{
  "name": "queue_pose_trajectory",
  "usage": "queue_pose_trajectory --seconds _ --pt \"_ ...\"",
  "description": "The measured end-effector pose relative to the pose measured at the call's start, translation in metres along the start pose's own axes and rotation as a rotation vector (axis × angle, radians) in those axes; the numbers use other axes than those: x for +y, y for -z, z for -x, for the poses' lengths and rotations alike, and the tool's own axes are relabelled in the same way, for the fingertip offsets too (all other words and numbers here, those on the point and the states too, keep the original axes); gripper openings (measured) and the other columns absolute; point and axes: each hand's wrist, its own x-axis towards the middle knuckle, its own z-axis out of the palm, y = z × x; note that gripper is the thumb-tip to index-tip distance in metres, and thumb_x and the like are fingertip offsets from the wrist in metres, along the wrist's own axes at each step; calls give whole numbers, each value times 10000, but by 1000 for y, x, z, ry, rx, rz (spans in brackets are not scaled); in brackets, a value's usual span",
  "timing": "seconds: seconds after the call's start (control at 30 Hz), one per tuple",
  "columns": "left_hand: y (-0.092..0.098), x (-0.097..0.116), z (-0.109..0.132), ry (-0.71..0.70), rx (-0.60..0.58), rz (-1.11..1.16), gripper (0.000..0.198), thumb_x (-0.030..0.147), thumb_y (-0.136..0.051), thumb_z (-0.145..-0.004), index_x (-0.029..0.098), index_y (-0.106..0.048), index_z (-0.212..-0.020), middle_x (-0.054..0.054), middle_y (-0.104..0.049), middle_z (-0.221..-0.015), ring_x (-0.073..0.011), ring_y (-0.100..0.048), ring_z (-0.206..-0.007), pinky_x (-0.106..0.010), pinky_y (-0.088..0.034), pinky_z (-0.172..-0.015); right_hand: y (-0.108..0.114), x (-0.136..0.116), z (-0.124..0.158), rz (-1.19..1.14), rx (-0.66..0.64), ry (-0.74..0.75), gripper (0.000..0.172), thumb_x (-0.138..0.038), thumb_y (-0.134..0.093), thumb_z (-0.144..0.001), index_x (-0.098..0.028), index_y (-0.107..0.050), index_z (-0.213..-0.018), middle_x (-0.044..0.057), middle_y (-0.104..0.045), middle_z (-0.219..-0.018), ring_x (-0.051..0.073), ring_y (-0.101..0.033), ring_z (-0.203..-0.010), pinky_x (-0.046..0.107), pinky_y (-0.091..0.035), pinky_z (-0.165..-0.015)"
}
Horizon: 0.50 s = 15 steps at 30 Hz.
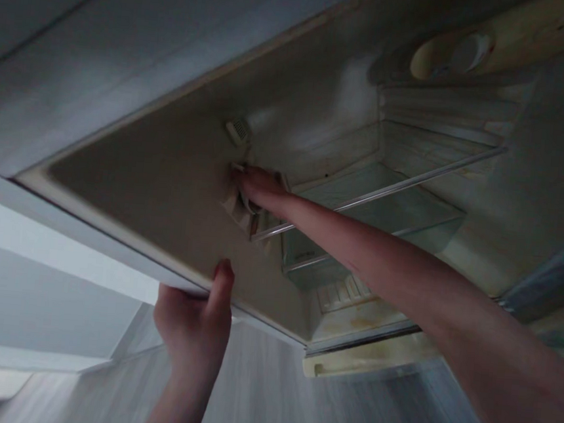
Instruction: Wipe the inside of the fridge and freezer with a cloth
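While the camera looks at a steep tilt into an open fridge, the right hand (259,186) reaches deep inside, its forearm crossing the frame from the lower right. Its grip is closed over a crumpled pale cloth (237,209), fingers pressing it flat against the inner side wall (156,187) of the fridge. The cloth bunches out below the hand, touching the wall just beside the end of a glass shelf (387,194). 1 small grilled vent (238,130) sits on the same wall, near the fingertips but apart from them.

The left hand (194,316) is outside the cabinet, its grip clenched on the front edge (111,239) of that wall, thumb lying on the inner face and the fingers wrapped out of sight behind it. The 2 hands are near each other, the cloth between them.

Farther in, a second shelf lies beyond the first, and a yellowed dial housing (466,53) is fixed at the far end. The wall looks dull and stained in dim light.
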Motion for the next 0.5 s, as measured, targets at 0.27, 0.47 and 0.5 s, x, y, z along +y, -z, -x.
queue_pose_trajectory --seconds 0.27,0.47,0.5 --pt "2 -1 0 -24 0 -15 487 563 -741 -747 156 -770 -1014 -103 -795 -907 -320 -743 -905 -391 -541 -734 14 -44 101 46 -144 80 437 -479 -532 -1053 -209 -645 -728 6 -613 -706 222 -686 -937 315 -495 -896" --pt "0 -1 0 -18 11 -2 377 524 -751 -737 188 -753 -907 -43 -779 -807 -270 -728 -800 -312 -498 -605 47 -36 74 -160 226 -60 396 -463 -473 -1077 -198 -610 -816 33 -634 -816 239 -679 -906 382 -547 -875" --pt "-1 -1 1 -10 11 10 370 525 -750 -732 189 -747 -886 -36 -771 -782 -261 -719 -772 -302 -485 -584 54 -31 55 -222 272 -89 380 -437 -450 -1088 -191 -614 -849 41 -650 -845 237 -688 -917 388 -562 -875"
